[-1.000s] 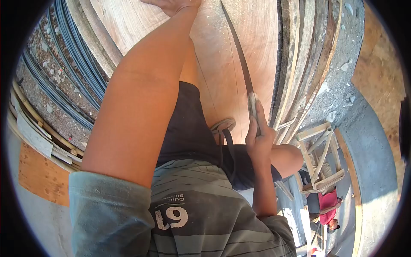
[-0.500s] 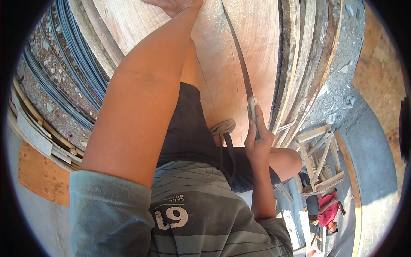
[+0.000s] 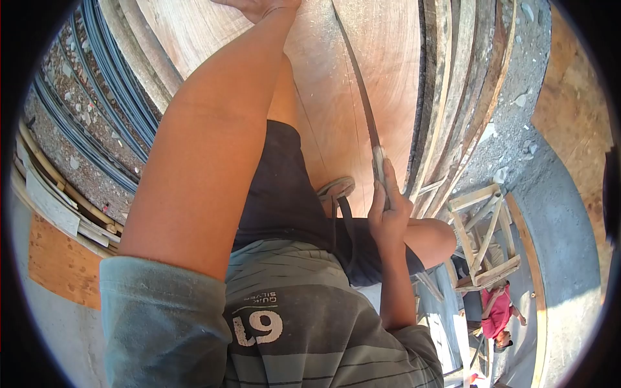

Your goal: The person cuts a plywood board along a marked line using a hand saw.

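Note:
My right hand (image 3: pixel 391 199) is wrapped around the handle (image 3: pixel 380 165) of a handsaw. The saw's long dark blade (image 3: pixel 359 81), seen nearly edge-on, runs up across a sheet of plywood (image 3: pixel 388 84) and leaves the view at the top. Sawdust lies on the plywood around the far part of the blade, and thin dark lines run along the sheet. My left hand (image 3: pixel 262 6) rests on the plywood left of the blade, its fingers stretched out and partly cut off by the top edge. A sandalled foot (image 3: pixel 337 189) is on the sheet near my right hand.
Long timber strips (image 3: pixel 446 97) lie along the right of the plywood. Bundled dark rods (image 3: pixel 116 71) and poles lie on rubble to the left. A wooden frame (image 3: pixel 482 239) stands at the lower right, with a person in a red shirt (image 3: pixel 496 313) beyond it.
My right hand and the saw have shifted very slightly, and my left arm has moved a little to the left. Both hands keep their places on the saw and plywood.

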Motion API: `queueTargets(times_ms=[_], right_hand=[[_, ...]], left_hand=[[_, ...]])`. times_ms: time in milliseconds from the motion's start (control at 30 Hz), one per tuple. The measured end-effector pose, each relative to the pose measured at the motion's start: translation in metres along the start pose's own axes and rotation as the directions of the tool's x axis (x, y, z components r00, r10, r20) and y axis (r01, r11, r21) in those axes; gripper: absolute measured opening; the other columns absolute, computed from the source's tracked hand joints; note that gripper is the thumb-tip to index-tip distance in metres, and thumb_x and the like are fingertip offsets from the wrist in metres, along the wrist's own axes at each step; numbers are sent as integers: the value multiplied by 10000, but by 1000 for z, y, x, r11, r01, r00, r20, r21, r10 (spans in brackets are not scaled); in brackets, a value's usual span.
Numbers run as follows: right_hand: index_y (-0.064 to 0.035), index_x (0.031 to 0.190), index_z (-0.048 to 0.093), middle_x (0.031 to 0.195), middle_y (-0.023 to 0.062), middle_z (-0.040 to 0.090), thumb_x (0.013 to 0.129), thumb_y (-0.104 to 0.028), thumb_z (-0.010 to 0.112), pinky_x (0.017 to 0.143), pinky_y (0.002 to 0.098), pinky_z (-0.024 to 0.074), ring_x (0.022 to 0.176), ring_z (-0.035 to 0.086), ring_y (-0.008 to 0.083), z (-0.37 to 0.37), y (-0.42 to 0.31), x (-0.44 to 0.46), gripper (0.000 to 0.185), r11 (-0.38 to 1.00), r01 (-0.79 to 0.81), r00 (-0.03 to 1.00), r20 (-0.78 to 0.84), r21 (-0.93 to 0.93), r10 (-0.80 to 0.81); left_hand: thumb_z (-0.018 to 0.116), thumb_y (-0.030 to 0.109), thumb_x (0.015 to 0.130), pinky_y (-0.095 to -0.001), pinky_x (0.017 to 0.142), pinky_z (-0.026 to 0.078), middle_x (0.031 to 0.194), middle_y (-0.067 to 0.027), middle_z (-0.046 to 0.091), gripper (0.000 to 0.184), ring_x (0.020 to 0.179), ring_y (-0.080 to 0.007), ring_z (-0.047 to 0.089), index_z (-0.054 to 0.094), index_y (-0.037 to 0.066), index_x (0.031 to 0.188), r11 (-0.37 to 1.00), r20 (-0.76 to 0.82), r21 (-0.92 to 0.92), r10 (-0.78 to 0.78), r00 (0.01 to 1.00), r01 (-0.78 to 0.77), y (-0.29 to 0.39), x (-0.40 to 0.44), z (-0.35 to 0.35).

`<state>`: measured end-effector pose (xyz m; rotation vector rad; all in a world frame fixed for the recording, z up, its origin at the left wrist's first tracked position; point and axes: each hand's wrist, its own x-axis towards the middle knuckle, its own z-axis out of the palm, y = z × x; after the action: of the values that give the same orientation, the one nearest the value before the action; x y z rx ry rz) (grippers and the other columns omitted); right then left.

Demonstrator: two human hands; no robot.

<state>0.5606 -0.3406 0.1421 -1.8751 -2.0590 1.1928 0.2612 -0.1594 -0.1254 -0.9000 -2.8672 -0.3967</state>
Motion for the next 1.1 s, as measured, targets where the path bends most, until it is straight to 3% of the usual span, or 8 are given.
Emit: queueTargets(times_ms=[300,433,533,600,733,833,933,1100], right_hand=[[-138,1458,643,650,255,590,1048,-119,609,564,397,499,514,618,323,59,-26,144,413,999,24,1000,6,42,-25],[-60,1461,634,832,268,722,1019,-27,626,621,362,550,587,694,278,5,-10,31,443,995,-95,994,46,3,95],[-28,1458,630,933,254,762,1008,10,630,642,332,557,619,713,257,-8,6,-9,452,985,144,988,-46,-99,-149],[-43,1459,634,972,249,770,1003,16,635,640,348,560,621,721,261,-2,6,0,461,999,-36,999,-5,-6,36],[-110,1441,657,773,262,692,1031,-90,618,601,402,521,580,686,340,50,-19,132,412,1000,-20,998,57,7,19],[-124,1426,666,677,255,622,1043,-146,607,568,408,493,552,642,361,66,-21,147,388,996,85,996,-23,24,-84],[-106,1467,635,768,266,691,1020,-70,629,610,393,530,604,703,342,26,-14,69,449,994,-113,992,61,9,112],[-18,1462,623,954,269,767,989,29,632,616,352,540,635,733,242,-4,7,-16,475,999,49,998,-27,-1,-49]], left_hand=[[513,397,1062,-713,1228,186,1698,-212,331,593,1589,-397,272,449,188,1613,999,104,14,-38,994,37,-3,-7,-1],[513,391,1063,-713,1231,180,1699,-210,330,590,1587,-398,279,446,190,1614,999,-21,-39,-5,1000,4,-3,-6,9],[512,392,1064,-716,1229,179,1694,-215,338,588,1582,-407,288,449,188,1611,999,-37,-43,1,999,-3,-4,-2,7],[512,393,1063,-720,1227,180,1689,-219,345,587,1577,-412,295,451,187,1610,1000,26,-30,2,1000,-2,-3,-4,4],[516,390,1059,-736,1215,188,1672,-226,370,583,1568,-419,309,461,185,1602,999,-32,-38,9,999,-11,-7,-1,10],[517,385,1058,-739,1210,192,1671,-229,371,577,1568,-419,311,468,184,1597,997,-103,-64,37,994,-44,-10,-2,22],[513,373,1060,-737,1210,195,1671,-231,371,568,1568,-419,313,472,184,1594,996,-138,-69,42,990,-52,-9,-3,27],[508,358,1061,-738,1208,200,1663,-232,385,559,1562,-422,325,475,184,1592,995,-137,-94,15,990,-28,-7,-4,19]])
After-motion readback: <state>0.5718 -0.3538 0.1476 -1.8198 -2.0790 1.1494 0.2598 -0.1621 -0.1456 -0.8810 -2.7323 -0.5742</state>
